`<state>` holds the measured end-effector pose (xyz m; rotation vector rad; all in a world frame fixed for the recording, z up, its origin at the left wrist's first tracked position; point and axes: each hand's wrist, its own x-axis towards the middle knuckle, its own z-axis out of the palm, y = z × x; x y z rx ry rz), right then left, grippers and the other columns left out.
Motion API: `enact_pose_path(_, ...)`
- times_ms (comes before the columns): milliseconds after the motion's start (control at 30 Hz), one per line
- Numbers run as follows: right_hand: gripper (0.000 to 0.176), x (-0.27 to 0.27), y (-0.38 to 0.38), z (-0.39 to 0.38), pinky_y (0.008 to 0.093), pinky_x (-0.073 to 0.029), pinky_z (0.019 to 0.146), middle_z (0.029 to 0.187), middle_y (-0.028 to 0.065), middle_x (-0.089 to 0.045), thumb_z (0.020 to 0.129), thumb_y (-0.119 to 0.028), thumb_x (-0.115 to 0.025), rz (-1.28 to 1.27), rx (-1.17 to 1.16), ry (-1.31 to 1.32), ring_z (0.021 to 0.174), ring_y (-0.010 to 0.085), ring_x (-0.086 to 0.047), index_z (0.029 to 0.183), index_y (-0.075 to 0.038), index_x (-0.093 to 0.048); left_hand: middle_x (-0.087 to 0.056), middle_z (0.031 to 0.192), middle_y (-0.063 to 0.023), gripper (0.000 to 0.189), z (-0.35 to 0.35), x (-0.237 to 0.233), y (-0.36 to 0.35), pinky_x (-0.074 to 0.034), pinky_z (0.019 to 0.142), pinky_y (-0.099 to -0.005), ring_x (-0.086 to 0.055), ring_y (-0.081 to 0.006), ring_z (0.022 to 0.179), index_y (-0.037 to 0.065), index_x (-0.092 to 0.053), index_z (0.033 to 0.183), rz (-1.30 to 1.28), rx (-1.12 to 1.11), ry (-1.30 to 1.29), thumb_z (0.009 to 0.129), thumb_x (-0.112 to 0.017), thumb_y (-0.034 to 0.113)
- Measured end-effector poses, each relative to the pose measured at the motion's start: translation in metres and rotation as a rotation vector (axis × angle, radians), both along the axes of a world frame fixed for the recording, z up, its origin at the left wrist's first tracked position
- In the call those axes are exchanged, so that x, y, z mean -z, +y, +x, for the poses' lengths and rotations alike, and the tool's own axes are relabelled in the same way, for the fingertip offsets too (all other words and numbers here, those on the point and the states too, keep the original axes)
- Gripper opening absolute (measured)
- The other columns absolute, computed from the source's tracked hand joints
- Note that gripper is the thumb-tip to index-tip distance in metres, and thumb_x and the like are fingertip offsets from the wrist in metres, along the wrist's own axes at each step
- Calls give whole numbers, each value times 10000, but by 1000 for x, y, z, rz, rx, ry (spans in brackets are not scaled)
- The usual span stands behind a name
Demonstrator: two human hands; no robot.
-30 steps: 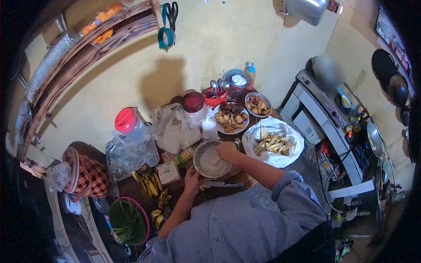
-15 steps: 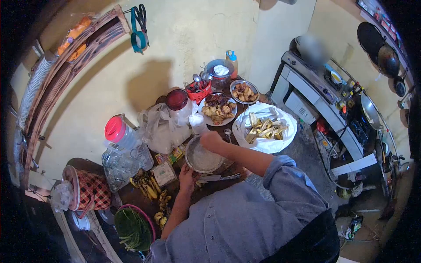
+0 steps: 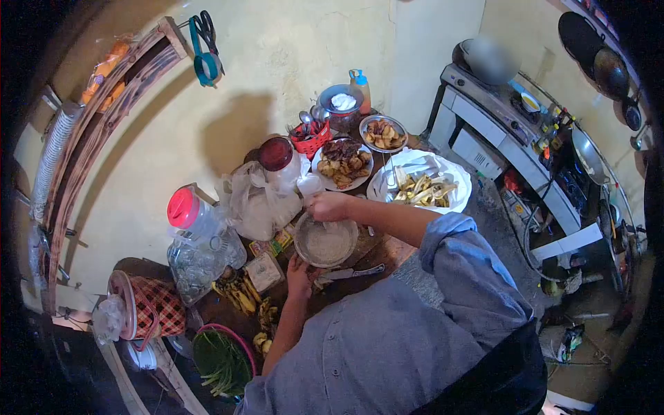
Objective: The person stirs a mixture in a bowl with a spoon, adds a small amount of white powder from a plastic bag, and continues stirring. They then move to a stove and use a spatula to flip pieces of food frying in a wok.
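A metal bowl [image 3: 315, 263] with a pale, whitish mixture inside stands on the table in front of me. My left hand [image 3: 299, 278] grips its near left side. My right hand [image 3: 330, 206] is closed above the far rim; whatever its fingers hold is hidden. A knife [image 3: 353, 272] lies just on the near side of the bowl. Left of the bowl are a whitish block-like pack [image 3: 264, 272] and a yellow-green packet [image 3: 273, 245]. Bananas [image 3: 238, 292] lie further left. Close behind my right hand is a white cup-like container [image 3: 310, 185].
Behind the bowl stand a plate of fried pieces [image 3: 342, 166], a strainer of fried pieces [image 3: 384, 134] and a red cutlery basket [image 3: 310, 138]. Peels fill a white plastic bag [image 3: 460, 194] at right. Left are a red-lidded jug [image 3: 185, 211] and a green-leaf basket [image 3: 221, 360]. A stove [image 3: 484, 114] stands far right.
My right hand has moved from over the bowl's middle toward its far rim, slightly up. My left hand stays at the bowl's side. The whole view has shifted a little.
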<state>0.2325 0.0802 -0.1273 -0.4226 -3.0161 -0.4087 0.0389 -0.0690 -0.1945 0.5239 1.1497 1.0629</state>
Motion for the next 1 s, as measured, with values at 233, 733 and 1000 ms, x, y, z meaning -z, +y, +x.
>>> enact_pose_path(233, 158, 6, 5, 6, 360, -482, 683, 744, 99, -519, 633, -171, -561, -23, -123, 234, 788, 243, -570, 692, -25, -556, -533, 1012, -95, 460, 4, -3, 0, -528, 617, -339, -574, -201, 770, 80, -286, 1264, 21, -38, -45, 845, -474, 58)
enact_pose_path(733, 127, 10, -53, -3, 376, -496, 563, 744, 112, -634, 610, -130, -598, -311, 732, 46, 711, 255, -623, 665, -30, -654, -532, 1029, -88, 432, 0, -4, 0, -539, 608, -338, -575, -192, 817, 78, -327, 1223, -36, -32, 21, 822, -480, 32)
enact_pose_path(1000, 169, -3, -54, -6, 373, -507, 591, 768, 155, -633, 670, -179, -579, -554, 903, 315, 729, 282, -635, 724, -40, -658, -520, 1033, -118, 474, 4, -3, 0, -534, 635, -388, -569, -226, 829, 82, -293, 1251, 0, -72, -15, 822, -489, 32)
